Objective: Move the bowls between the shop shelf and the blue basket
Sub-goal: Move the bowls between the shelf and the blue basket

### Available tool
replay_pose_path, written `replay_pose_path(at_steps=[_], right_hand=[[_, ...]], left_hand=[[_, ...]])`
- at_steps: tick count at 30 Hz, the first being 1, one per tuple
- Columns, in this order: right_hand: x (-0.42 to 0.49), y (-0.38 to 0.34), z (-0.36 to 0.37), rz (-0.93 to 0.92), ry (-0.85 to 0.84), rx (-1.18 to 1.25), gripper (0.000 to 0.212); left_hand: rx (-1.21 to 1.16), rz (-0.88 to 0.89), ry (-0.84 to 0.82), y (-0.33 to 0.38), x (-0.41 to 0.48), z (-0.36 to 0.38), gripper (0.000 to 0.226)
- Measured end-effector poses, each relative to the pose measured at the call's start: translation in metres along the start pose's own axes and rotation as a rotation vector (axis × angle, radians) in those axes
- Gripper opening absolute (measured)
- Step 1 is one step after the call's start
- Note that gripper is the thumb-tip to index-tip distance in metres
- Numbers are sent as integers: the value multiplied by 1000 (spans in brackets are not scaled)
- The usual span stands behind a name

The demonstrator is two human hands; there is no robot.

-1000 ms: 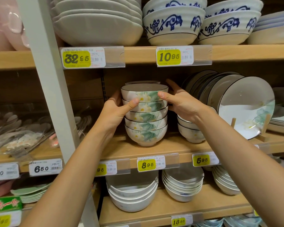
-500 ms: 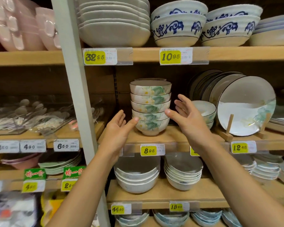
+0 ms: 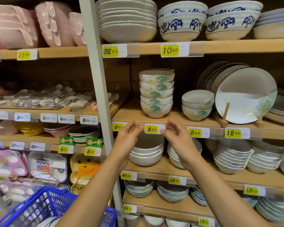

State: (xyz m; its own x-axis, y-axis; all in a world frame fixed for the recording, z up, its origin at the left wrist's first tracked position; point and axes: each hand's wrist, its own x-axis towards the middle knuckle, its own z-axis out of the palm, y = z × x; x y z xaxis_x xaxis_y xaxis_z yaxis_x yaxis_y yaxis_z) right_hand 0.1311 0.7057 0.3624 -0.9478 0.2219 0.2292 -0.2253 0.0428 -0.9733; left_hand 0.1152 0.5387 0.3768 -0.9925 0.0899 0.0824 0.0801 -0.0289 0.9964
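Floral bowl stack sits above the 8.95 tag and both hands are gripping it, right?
Not gripping. The floral bowl stack does sit above the 8.95 tag, but the head view shows the left hand and right hand open and empty, below and clear of the stack.

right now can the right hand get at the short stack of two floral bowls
Probably yes: the right hand is open and empty just below the shelf, and nothing stands in front of the two-bowl stack.
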Motion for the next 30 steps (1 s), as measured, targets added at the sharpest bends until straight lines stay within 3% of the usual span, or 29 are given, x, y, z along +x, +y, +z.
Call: replay_pose_path(at_steps=[5, 8, 16, 22, 25, 30], right_hand=[[-21, 3, 12, 46, -37, 7, 56], [-34, 12, 22, 84, -60, -8, 56], [-47, 33, 70, 134, -73, -45, 39], [-59, 51, 126, 198, -39, -10, 28], [-72, 82, 168, 273, -120, -54, 25], [-103, 164, 237, 502, -295, -227, 23]], left_hand=[[-19, -12, 12, 0, -21, -10, 27], [-7, -27, 32, -7, -30, -24, 43], [-1, -24, -4, -23, -30, -85, 26], [75, 3, -122, -36, -25, -147, 20], [76, -73, -107, -63, -29, -193, 18], [111, -341, 63, -147, -45, -272, 18]])
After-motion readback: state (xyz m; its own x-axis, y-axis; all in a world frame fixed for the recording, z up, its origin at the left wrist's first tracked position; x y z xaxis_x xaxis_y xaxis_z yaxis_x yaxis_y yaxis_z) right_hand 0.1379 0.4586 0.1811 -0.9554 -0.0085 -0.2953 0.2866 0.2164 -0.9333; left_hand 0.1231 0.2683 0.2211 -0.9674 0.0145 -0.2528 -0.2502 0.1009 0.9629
